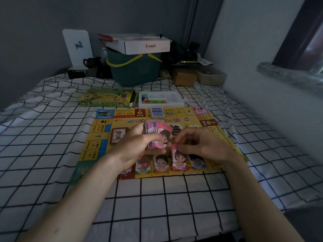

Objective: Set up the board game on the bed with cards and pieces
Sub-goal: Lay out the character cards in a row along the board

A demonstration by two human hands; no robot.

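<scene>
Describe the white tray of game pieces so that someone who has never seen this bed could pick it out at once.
Start at the yellow game board spread on the checked bedsheet. Just past its far edge lie two things side by side: a green game box on the left and the white tray on the right. The tray is the only one that is white and divided into compartments, with small green and pink pieces in them.

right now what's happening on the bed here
A person is sorting play money for a board game. The left hand grips a fanned stack of notes above the game board, which lies open on the checked bedsheet. The right hand pinches a pink 5000 note onto a row of sorted piles along the board's near edge. A tray of coloured pieces and the game box sit just beyond the board.
</scene>
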